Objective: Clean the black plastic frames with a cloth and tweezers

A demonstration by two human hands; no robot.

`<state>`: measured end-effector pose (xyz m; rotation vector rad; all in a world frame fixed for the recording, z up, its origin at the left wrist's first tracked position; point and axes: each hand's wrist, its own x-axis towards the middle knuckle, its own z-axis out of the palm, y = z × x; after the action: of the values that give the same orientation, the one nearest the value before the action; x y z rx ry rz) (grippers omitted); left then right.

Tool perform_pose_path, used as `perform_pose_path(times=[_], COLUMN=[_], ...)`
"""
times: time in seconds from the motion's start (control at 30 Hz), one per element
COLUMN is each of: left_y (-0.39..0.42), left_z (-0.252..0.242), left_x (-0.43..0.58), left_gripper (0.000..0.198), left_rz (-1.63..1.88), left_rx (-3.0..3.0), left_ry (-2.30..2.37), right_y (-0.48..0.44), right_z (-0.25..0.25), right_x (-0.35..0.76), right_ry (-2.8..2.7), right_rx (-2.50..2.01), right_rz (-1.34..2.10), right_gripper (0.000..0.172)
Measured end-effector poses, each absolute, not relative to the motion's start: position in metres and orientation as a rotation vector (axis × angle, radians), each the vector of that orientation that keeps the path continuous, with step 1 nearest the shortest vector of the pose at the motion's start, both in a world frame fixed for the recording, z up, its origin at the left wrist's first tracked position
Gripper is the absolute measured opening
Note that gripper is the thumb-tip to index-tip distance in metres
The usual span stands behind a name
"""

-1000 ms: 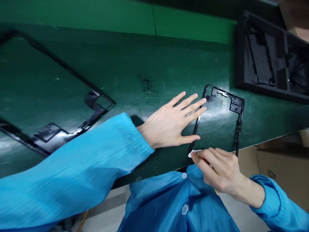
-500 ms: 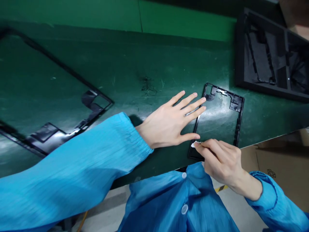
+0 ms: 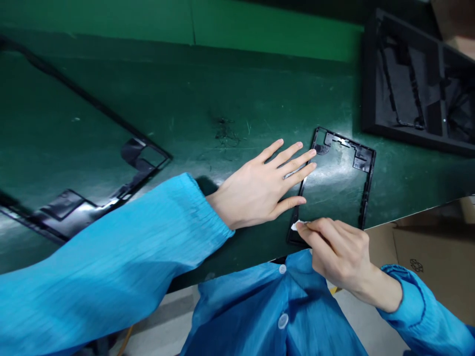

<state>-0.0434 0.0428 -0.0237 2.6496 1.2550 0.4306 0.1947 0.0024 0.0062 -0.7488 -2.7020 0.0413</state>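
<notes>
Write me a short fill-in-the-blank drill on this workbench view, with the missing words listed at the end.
1. The small white piece is pinched by the person's ____ hand.
2. The left hand lies palm ____, its fingertips at the nearby black frame.
3. The tabletop under that frame is ____ in colour.
4. The divided black tray stands toward the upper ____ corner of the picture.

Missing words: right; down; green; right.

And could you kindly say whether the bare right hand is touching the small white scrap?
Touching: the head view shows the right hand pinching the white scrap, one end protruding.
</notes>
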Motion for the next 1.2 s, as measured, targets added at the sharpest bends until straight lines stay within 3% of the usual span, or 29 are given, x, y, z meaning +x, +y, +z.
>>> perform_pose_path(times=[0.37, 0.5, 0.67, 0.8, 0.87, 0.93, 1.03, 1.2], left_y=[0.043, 0.043, 0.042, 0.04, 0.036, 0.031, 0.021, 0.013], left_z=[-0.022, -0.023, -0.021, -0.017, -0.016, -0.016, -0.015, -0.011], left_x=[-0.043, -0.042, -0.042, -0.041, -0.039, -0.034, -0.023, -0.016], left_gripper=[0.066, 0.066, 0.067, 0.045, 0.028, 0.027, 0.041, 0.026], left_rz=[0.42, 0.413, 0.521, 0.855, 1.137, 1.301, 1.24, 1.122], left_rx=[2.635, 2.644, 2.705, 2.818, 2.765, 2.627, 2.453, 2.468], left_ry=[1.265, 1.275, 1.267, 1.185, 1.106, 1.019, 0.94, 0.858], right_y=[-0.003, -0.002, 0.006, 0.011, 0.013, 0.013, 0.011, 0.01], right_z=[0.006, 0.007, 0.014, 0.021, 0.023, 0.023, 0.022, 0.023], right_x=[0.197, 0.206, 0.214, 0.218, 0.218, 0.218, 0.218, 0.218], right_ry=[-2.696, -2.536, -2.127, -1.927, -1.877, -1.855, -1.874, -1.939], right_rx=[-0.696, -0.847, -1.097, -1.178, -1.183, -1.172, -1.164, -1.167], right_rz=[0.206, 0.588, 1.149, 1.401, 1.444, 1.459, 1.454, 1.424], right_gripper=[0.016, 0.02, 0.01, 0.015, 0.018, 0.018, 0.015, 0.008])
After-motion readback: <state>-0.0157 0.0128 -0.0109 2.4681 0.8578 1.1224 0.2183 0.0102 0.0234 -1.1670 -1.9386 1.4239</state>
